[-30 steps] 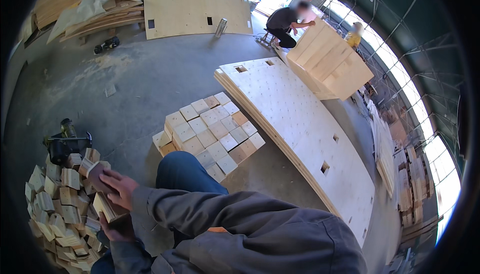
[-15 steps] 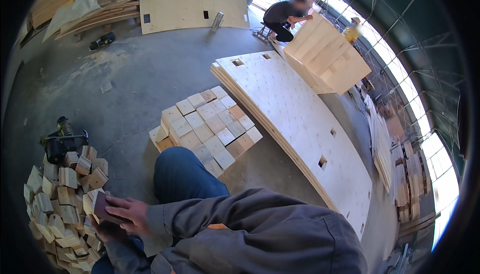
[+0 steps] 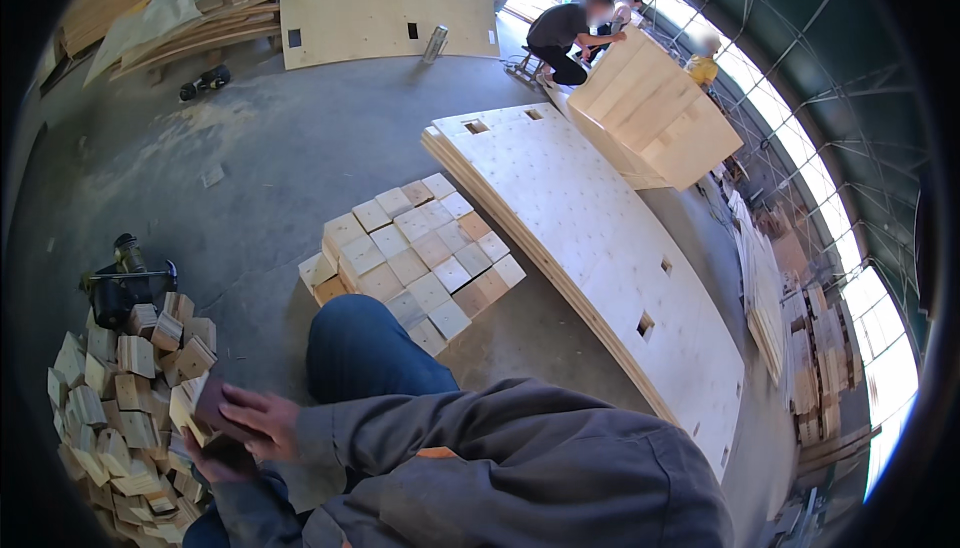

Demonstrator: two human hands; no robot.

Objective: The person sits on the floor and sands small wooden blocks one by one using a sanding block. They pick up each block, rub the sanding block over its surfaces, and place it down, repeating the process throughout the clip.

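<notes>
At the lower left, my right hand (image 3: 264, 422) grips a dark brown flat piece (image 3: 211, 403) that looks like sandpaper, its fingers lying across the top. Below it, my left hand (image 3: 222, 464) is closed around a pale wooden block (image 3: 206, 437), mostly covered by the brown piece and my hands. The brown piece rests against this block. Right beside both hands rises a heap of loose wooden blocks (image 3: 135, 393). My fingers are slightly blurred.
Neatly packed wooden blocks (image 3: 408, 256) stand beyond my knee. Right of them lies a stack of large panels (image 3: 590, 238) with square holes. A black-and-green power tool (image 3: 125, 283) sits behind the heap. Farther off, a person (image 3: 562, 36) crouches by a big wooden box (image 3: 650, 108).
The brown piece and my right hand have shifted slightly over the block, and the piece's tilt differs a little. My left hand stays nearly in place.
</notes>
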